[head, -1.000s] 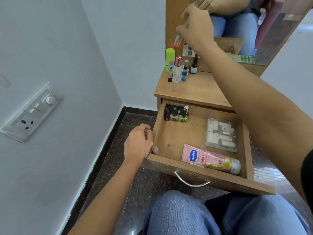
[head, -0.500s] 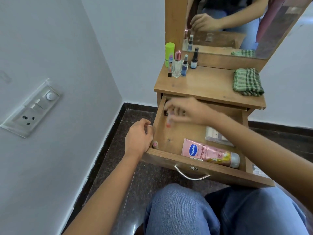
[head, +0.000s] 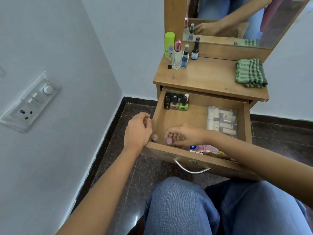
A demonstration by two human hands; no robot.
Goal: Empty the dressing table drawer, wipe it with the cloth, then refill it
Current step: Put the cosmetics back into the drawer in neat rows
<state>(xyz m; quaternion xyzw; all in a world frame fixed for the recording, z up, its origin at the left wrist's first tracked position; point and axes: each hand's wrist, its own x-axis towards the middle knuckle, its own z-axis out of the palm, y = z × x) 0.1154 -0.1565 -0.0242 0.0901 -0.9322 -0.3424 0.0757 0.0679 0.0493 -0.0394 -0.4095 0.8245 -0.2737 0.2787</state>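
Head view shows boxy wooden drawer (head: 186, 119), checked cloth (head: 250, 72).

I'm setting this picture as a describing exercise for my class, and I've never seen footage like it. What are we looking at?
There is no machine. One camera worn on a person's head looks down at their two bare hands. The left hand grips the side wall of the open wooden drawer. The right hand reaches into its near left corner; whether it holds anything is unclear. Inside lie small nail polish bottles, a clear plastic box and a pink lotion tube. On the wooden tabletop stand several bottles and a folded green checked cloth.
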